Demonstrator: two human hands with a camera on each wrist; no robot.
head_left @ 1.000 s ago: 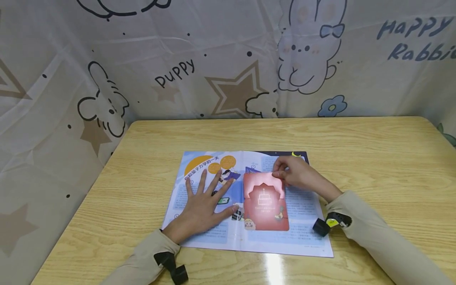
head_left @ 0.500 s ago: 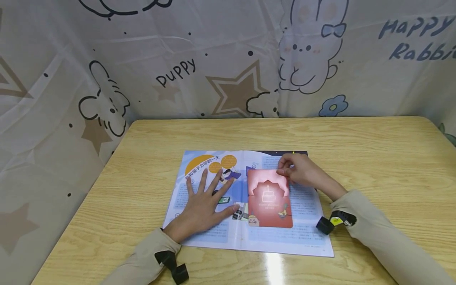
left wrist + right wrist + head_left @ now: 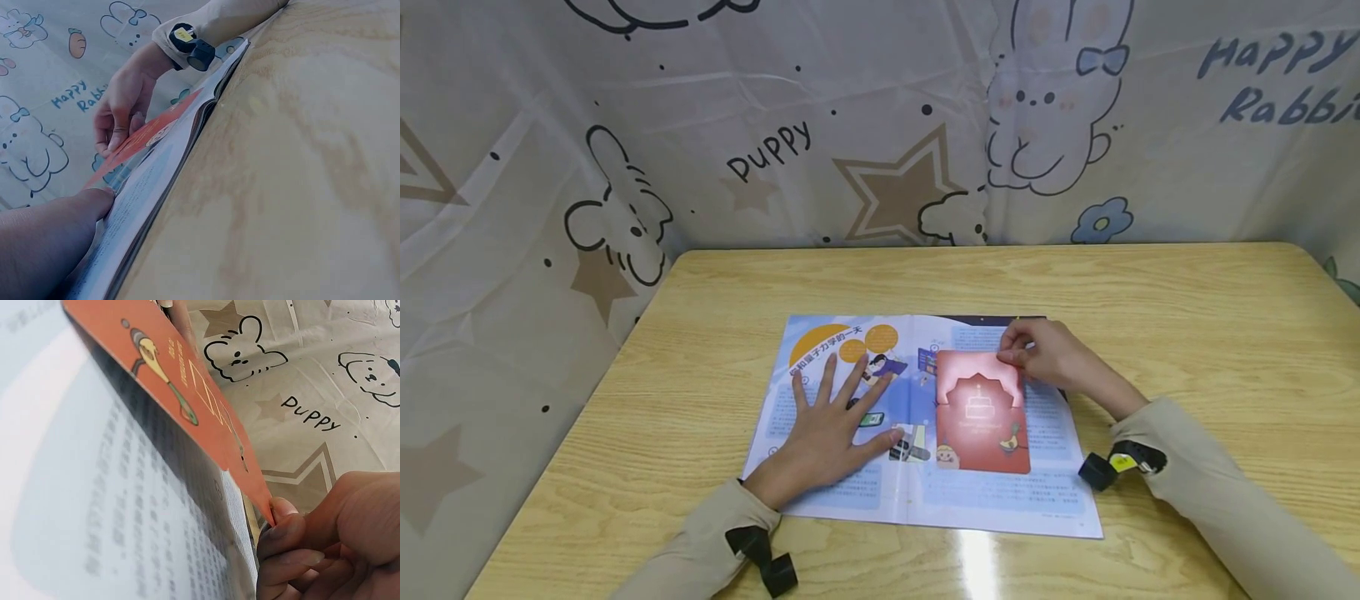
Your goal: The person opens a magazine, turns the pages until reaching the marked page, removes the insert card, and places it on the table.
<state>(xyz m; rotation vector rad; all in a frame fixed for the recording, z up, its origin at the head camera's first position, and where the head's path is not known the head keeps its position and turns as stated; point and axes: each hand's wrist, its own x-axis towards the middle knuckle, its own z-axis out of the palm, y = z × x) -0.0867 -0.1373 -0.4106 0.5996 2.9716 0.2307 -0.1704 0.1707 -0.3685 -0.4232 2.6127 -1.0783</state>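
An open magazine lies on the table with printed text and pictures on both pages. Over its right page is a red card with a cake outline and a notched pink upper part. My right hand pinches the card's top right corner between thumb and fingers. In the right wrist view the red card slants above the page and casts a shadow on it. My left hand rests on the left page with its fingers spread. The left thumb lies near the magazine's fold in the left wrist view.
The wooden table extends around the magazine on all sides. A printed cloth with cartoon animals and stars hangs behind the table and on its left. Black straps with small cameras sit on both wrists.
My right hand has drawn the red card to the right and slightly away from me, uncovering more of the magazine's middle. The left hand stays in place.
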